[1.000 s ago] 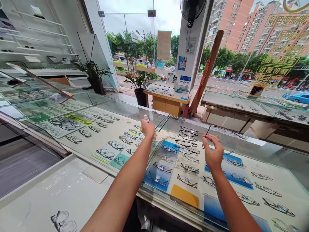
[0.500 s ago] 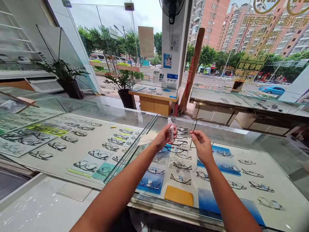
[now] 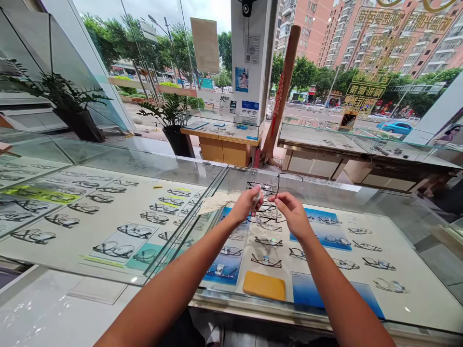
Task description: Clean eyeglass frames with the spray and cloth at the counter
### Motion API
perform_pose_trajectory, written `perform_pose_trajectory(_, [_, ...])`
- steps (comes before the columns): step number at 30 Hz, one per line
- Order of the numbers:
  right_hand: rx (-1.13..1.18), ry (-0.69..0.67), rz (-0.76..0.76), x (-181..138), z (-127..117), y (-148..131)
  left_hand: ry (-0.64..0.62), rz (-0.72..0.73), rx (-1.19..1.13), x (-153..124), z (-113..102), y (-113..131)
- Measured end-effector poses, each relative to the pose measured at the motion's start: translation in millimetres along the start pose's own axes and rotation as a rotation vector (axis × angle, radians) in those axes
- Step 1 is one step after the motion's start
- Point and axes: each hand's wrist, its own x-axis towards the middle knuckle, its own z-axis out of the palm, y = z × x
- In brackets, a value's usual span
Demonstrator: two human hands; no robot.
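Observation:
My left hand [image 3: 247,204] is closed round a small white spray bottle [image 3: 256,199], held above the glass counter [image 3: 188,168]. My right hand [image 3: 292,213] pinches a pair of thin black-framed glasses [image 3: 274,205], one temple arm sticking upward. Both hands are close together, the bottle's tip pointing at the lenses. A pale cleaning cloth [image 3: 217,201] lies on the glass just left of my left hand. Under the glass lie several rows of eyeglass frames [image 3: 267,241] on white and blue cards.
A second display case [image 3: 90,202] with more frames stretches to the left. Potted plants [image 3: 173,123] stand behind the counter by the window. A wooden desk [image 3: 224,144] and a tall red-brown post [image 3: 280,91] stand beyond. An orange pad [image 3: 264,286] lies inside the case.
My left hand lifted the bottle off the counter and brought it right to the glasses. My right hand drew the glasses closer. The view shifted left to right.

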Motion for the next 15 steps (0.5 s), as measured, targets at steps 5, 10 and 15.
perform_pose_trajectory(5, [0.042,-0.039,0.044,-0.1,2.2,0.7,0.010,0.034,0.140,-1.7,0.6,2.5])
perform_pose_trajectory(10, [0.068,-0.106,0.055,-1.8,5.5,0.0,-0.007,0.018,0.129,-1.4,0.8,0.5])
perform_pose_trajectory(15, [0.090,-0.097,0.055,-2.4,4.4,-1.4,-0.010,0.027,0.094,-0.6,1.7,-2.0])
